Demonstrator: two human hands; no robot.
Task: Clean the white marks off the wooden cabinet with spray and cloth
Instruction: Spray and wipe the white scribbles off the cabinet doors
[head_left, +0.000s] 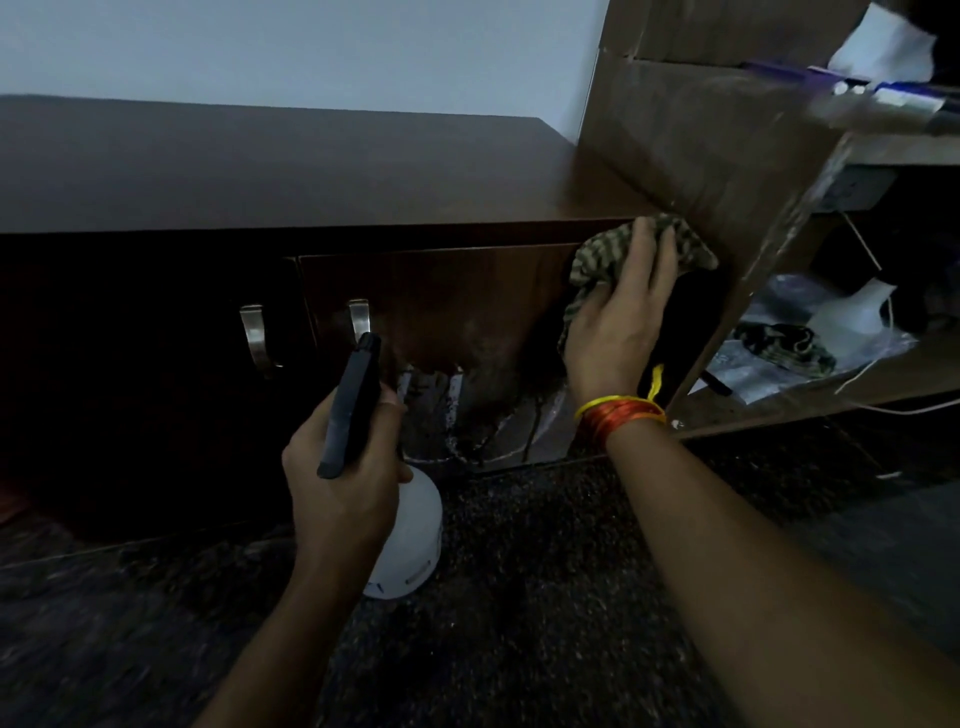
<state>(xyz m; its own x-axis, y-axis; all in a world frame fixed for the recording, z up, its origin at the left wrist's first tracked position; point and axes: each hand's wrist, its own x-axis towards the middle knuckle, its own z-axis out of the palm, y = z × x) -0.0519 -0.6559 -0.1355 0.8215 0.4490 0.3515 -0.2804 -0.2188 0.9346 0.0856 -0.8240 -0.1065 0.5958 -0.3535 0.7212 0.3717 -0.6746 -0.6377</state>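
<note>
Streaking the lower part of the dark wooden cabinet door, the white marks are blurred. The right hand presses a bunched green striped cloth against its upper corner; the left hand grips a white spray bottle, half hidden.

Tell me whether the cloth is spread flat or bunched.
Bunched: the cloth is crumpled under the right hand, pressed against the cabinet door.

The cabinet stands at twelve o'clock. The spray bottle sits before it at seven o'clock, the cloth against its door at two, shelves at three.
</note>
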